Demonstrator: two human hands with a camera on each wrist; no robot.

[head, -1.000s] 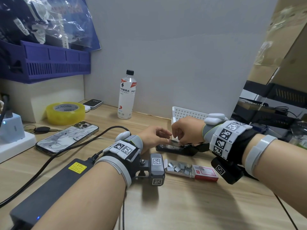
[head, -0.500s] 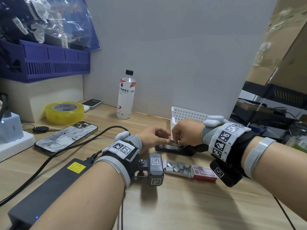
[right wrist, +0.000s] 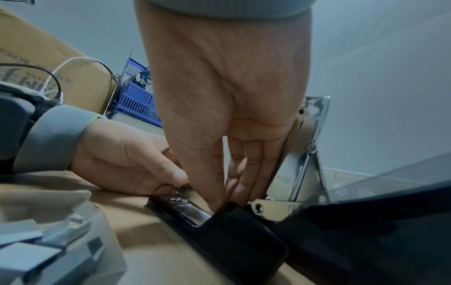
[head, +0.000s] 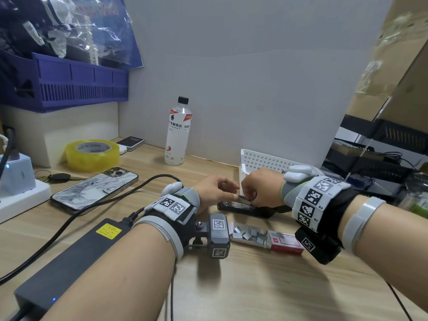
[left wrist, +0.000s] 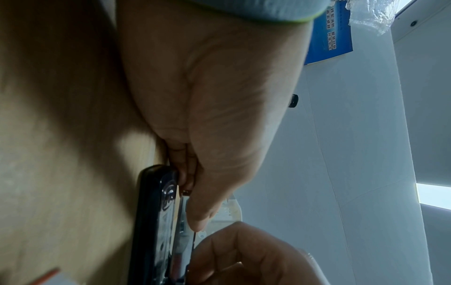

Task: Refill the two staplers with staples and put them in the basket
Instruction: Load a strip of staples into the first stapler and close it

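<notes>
1. Stapler (head: 245, 208), black, lies open on the wooden tabletop (head: 254, 286) toward its far edge, just in front of the white perforated basket (head: 264, 159); its top arm is swung up and back, as the right wrist view shows, leaving the metal staple channel bare.
2. Loading looks under way on this stapler: a strip of staples (head: 244, 199) sits at the channel between the two hands, not plainly seated.
3. Nothing can be seen inside the basket, and a second stapler does not show in any view, so closing this one, filling the other and both placements seem to remain.
4. Loose staple strips lie in the open red staple box (head: 266, 237), just nearer than the stapler.
5. The left hand (head: 214, 191) reaches in from the left, wrist low over the tabletop, thumb and forefinger pinching the front end of the channel or strip; which of the two I cannot tell.
6. The right hand (head: 261, 188) comes from the right, palm down, fingers (right wrist: 244, 169) pressed together and pointing down into the channel near the hinge, thumb alongside, pinching the strip.
</notes>
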